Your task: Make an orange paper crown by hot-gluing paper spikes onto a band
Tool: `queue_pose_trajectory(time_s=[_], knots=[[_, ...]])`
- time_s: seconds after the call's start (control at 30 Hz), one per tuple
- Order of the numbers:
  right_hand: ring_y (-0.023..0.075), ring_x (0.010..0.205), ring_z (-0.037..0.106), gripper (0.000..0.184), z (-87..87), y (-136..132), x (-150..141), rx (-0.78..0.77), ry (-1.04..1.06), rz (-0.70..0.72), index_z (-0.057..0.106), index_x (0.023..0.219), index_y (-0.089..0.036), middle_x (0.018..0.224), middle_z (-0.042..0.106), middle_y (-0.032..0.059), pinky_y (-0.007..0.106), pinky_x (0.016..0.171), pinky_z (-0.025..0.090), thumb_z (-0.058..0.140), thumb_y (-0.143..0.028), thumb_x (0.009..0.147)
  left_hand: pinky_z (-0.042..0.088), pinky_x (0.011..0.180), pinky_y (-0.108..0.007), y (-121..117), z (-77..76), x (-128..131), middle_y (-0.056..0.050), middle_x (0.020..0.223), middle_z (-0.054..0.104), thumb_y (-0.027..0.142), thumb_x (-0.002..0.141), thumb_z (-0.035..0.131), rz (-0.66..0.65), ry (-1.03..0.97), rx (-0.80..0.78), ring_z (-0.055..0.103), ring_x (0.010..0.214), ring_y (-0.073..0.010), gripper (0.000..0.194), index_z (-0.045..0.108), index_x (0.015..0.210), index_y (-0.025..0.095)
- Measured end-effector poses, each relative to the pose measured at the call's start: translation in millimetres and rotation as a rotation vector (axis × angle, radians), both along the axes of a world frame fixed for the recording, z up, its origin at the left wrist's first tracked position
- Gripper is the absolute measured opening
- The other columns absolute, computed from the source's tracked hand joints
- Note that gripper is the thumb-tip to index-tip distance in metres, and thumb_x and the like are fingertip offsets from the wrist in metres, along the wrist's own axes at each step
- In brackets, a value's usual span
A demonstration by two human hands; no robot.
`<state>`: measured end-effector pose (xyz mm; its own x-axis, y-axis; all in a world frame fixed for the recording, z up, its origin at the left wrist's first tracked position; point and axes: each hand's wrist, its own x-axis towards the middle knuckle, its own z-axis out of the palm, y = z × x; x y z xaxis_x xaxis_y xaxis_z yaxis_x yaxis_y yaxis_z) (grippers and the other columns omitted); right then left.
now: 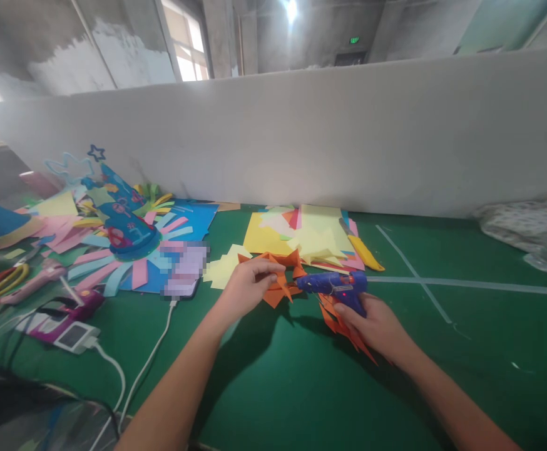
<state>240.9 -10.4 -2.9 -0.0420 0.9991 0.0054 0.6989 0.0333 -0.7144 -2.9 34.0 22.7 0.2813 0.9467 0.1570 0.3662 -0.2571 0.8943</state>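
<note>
My right hand (377,326) is wrapped round the grip of a blue glue gun (332,282), and a small red light shows on its side. The gun's nozzle points left, close to a folded orange paper piece (276,294) with pointed corners. Pinched in the fingers of my left hand (250,285) is a part of that orange paper. More orange paper strips (334,322) with pointed ends hang under the gun by my right hand. Whether the nozzle touches the paper, I cannot tell.
Behind my hands lie coloured paper sheets (264,232) and a yellow utility knife (365,250). Decorated blue cone hats (127,225) stand at the left, near a phone (186,269) on a white cable. A power strip (67,332) sits front left. A white partition (301,138) borders the green table (273,388).
</note>
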Motion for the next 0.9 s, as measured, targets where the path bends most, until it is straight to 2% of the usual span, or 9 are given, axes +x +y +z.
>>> queue_pose_trajectory(time_s=[0.17,0.43,0.73,0.9], knots=[[0.0184,0.052,0.056,0.041,0.5,1,0,0.043,-0.025,-0.013,0.058,0.063,-0.017,0.056,0.061,0.0035,0.027,0.048,0.044,0.045,-0.055,0.071,0.050,0.076,-0.029,1,1.2,0,-0.004,0.092,0.069,0.019,0.076,0.055,0.011,-0.006,-0.008,0.062,0.081,-0.0167,0.024,0.071,0.093,0.020],[0.0203,0.060,0.059,0.041,2.7,-1,1,0.030,0.010,0.013,0.063,0.070,-0.015,0.066,0.066,0.0046,0.027,0.055,0.046,0.047,-0.053,0.072,0.049,0.075,-0.029,4,-2.6,-3,-0.005,0.094,0.068,0.022,0.076,0.056,0.019,-0.025,0.000,0.062,0.080,-0.0168,0.023,0.070,0.093,0.019],[0.0185,0.055,0.055,0.041,1.6,-1,1,0.023,-0.001,0.015,0.063,0.068,-0.015,0.062,0.063,0.0035,0.027,0.051,0.044,0.048,-0.053,0.071,0.048,0.071,-0.028,3,5.4,-3,-0.006,0.092,0.068,0.020,0.075,0.055,0.062,-0.018,-0.051,0.061,0.076,-0.0158,0.023,0.070,0.092,0.017],[0.0175,0.053,0.053,0.042,0.4,-1,2,0.026,-0.029,0.022,0.059,0.061,-0.016,0.057,0.059,0.0027,0.027,0.050,0.043,0.047,-0.055,0.071,0.049,0.072,-0.028,5,7.4,-4,-0.006,0.093,0.069,0.020,0.074,0.055,0.077,-0.023,-0.051,0.061,0.076,-0.0163,0.023,0.071,0.090,0.017]])
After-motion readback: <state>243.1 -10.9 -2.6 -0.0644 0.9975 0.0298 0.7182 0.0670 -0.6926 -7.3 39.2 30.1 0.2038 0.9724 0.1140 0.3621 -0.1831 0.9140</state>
